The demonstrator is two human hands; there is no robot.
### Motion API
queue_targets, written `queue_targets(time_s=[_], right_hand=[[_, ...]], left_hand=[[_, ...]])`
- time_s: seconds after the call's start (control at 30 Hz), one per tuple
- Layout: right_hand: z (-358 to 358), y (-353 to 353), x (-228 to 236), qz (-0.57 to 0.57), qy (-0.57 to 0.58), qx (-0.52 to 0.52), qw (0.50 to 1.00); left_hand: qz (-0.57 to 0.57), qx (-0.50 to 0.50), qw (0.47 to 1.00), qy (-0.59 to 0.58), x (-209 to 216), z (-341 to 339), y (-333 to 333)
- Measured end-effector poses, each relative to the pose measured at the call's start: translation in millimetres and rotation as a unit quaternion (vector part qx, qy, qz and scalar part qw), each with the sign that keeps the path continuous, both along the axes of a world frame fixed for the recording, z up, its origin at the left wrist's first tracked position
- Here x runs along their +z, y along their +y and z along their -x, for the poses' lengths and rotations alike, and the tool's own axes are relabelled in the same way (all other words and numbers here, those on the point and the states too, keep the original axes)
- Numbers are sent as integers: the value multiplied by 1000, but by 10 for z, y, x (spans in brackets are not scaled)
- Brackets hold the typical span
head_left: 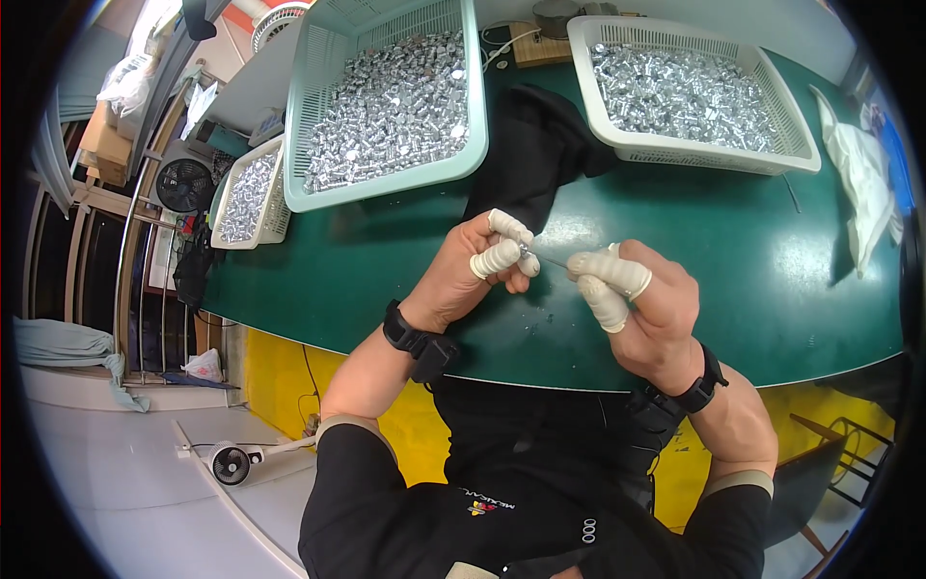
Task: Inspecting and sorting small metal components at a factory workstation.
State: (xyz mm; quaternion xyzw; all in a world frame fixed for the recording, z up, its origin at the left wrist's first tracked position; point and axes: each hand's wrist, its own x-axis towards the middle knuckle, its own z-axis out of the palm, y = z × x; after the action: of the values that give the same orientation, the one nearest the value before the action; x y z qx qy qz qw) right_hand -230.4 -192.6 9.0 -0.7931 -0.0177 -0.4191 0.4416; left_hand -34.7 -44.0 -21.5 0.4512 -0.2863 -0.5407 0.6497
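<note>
White finger cots cover several fingertips on both hands. My left hand (453,275) pinches a small silvery metal part (525,251) between thumb and fingers, above the dark green table (357,275). To its right, my right hand (661,309) grips a thin metal rod (554,261), thumb and fingers pressed together on it. The rod's far end points left and meets the small part, though whether it goes inside cannot be made out. Beyond my hands lies a bunched black cloth (526,145).
A large pale green basket (476,96), a white basket (704,159) and a smaller white basket (273,224) hold many silvery metal pieces. A wooden board (536,48) lies at the back. White plastic sheeting (858,179) rests at the right. A fan (231,464) stands lower left.
</note>
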Motion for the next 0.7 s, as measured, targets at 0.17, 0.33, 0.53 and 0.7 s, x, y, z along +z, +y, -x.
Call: queue_targets(time_s=[0.17, 0.33, 0.53, 0.7], right_hand=[[-22, 25, -4, 56, 7, -3, 998], [-5, 11, -47, -61, 60, 13, 996], [-36, 45, -71, -244, 92, 67, 963], [-31, 59, -62, -345, 109, 79, 929]], left_hand=[[-2, 12, 996, -88, 57, 92, -11], [24, 13, 994, -106, 56, 126, 2], [23, 46, 989, -142, 107, 170, -2], [26, 55, 983, -175, 87, 163, 21]])
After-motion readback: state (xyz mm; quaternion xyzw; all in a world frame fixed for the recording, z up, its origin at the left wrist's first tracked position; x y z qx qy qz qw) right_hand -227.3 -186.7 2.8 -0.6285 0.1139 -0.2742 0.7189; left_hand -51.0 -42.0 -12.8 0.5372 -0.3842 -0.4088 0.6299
